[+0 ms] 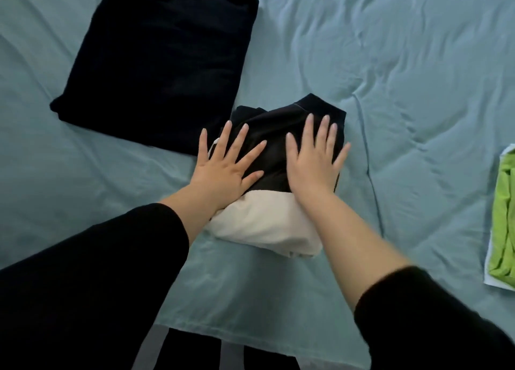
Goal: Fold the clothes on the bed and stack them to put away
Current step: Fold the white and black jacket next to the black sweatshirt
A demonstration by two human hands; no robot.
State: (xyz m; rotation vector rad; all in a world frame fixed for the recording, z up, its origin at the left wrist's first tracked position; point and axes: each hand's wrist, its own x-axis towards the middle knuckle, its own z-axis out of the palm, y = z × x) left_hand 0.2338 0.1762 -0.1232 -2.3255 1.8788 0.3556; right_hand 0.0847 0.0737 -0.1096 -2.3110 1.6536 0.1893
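A small stack lies in the middle of the bed: a folded black garment (278,130) on top of a folded white garment (264,224). My left hand (225,163) lies flat on the black garment's left side, fingers spread. My right hand (315,160) presses flat on its right side, fingers apart too. Neither hand grips anything. A larger folded dark navy garment (161,60) rests at the upper left, apart from the stack.
The light blue sheet (404,91) is wrinkled across the bed. A bright green garment (504,219) lies on something white at the right edge. The bed's near edge runs along the bottom, with a striped floor surface (156,350) below it.
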